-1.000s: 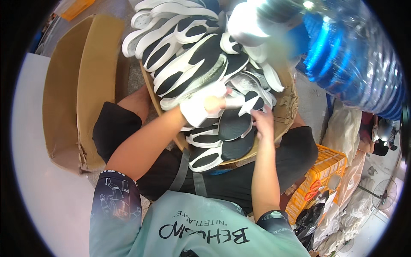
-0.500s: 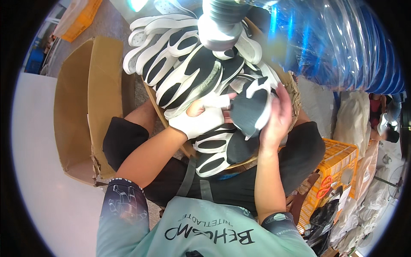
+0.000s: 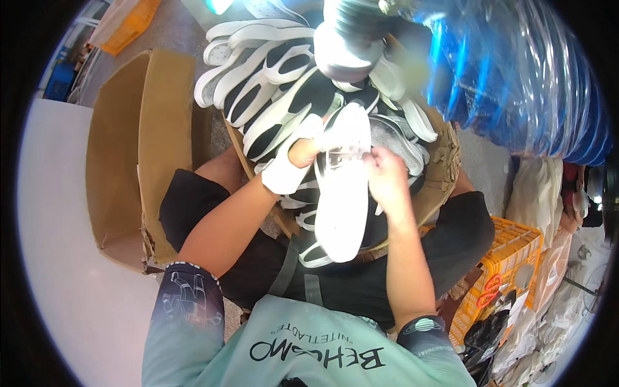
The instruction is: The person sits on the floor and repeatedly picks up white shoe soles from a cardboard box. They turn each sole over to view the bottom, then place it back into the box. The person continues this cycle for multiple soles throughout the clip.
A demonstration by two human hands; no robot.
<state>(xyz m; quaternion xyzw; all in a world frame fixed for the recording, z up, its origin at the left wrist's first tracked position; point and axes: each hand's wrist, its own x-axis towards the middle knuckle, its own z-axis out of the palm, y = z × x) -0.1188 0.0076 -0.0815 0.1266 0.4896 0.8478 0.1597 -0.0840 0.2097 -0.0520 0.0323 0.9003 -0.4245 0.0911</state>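
A long white shoe sole (image 3: 343, 206) is held upright lengthwise in front of me, its pale face toward the camera and partly washed out by glare. My left hand (image 3: 291, 164), in a white glove with the thumb bare, grips the sole's left edge near its upper part. On the opposite edge my right hand (image 3: 388, 175), bare, has its fingers closed against the sole at mid-length. Beneath and behind lie several black-and-white soles (image 3: 274, 116), piled in an open cardboard box (image 3: 443, 155) between my knees.
Close above the pile hangs a shiny lamp-like fixture (image 3: 348, 45). Clear plastic wrap over blue material (image 3: 516, 77) fills the upper right. Another open cardboard box (image 3: 164, 122) stands at left. An orange crate (image 3: 503, 258) with red-handled scissors (image 3: 489, 291) is by my right knee.
A dark-faced piece was between my hands; now a white face points up. My right hand has gone from spread fingers to closed ones and moved slightly left.
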